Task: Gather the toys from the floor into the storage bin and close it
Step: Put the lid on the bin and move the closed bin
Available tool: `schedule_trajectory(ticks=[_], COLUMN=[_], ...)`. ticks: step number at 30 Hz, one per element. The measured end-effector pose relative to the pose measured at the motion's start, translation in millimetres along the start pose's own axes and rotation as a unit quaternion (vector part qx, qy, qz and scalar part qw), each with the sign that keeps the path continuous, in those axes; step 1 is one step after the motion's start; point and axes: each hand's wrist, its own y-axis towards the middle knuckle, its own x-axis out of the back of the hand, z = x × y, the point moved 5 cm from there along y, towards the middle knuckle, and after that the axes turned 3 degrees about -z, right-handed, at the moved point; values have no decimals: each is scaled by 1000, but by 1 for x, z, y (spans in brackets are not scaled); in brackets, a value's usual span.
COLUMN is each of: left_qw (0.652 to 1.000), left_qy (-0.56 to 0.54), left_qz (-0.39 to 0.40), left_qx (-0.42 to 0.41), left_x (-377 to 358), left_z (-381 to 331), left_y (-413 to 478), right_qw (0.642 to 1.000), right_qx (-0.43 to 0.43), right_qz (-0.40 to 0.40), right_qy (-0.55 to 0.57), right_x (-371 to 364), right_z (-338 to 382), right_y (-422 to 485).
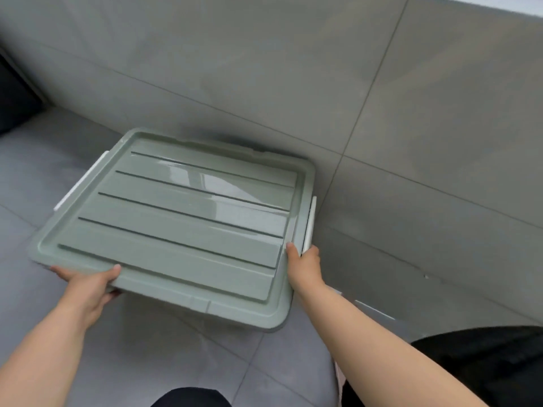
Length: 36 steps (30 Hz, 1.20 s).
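Floor: grey tiles with thin grout lines, meeting a grey tiled wall at the rear. A green-topped bin stands on the tiles near the wall. A dark object occupies the left edge.

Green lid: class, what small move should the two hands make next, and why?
Probably press the green lid down level. The left hand and right hand grip its near edge, thumbs on top. The white latches jut outward, seemingly unclipped, and what lies beneath the lid is hidden, so its seating looks unconfirmed.
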Motion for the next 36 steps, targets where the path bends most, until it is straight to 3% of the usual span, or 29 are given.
schedule_trajectory(ticks=[9, 12, 23, 36], left_qw=[996, 996, 995, 995], left_qy=[-73, -69, -61, -6], left_qz=[-28, -3, 21, -55], left_qx=[-49, -53, -72, -83], left_x=[-22, -31, -58, -57], left_z=[-6, -6, -13, 3], left_y=[-9, 8, 32, 22], right_qw=[991, 989, 993, 999], right_qx=[-30, -21, 34, -23], right_qz=[-62, -69, -99, -29], right_qy=[113, 131, 47, -6], right_x=[18, 20, 21, 26], right_z=[-35, -36, -13, -13], right_y=[-14, -15, 11, 20])
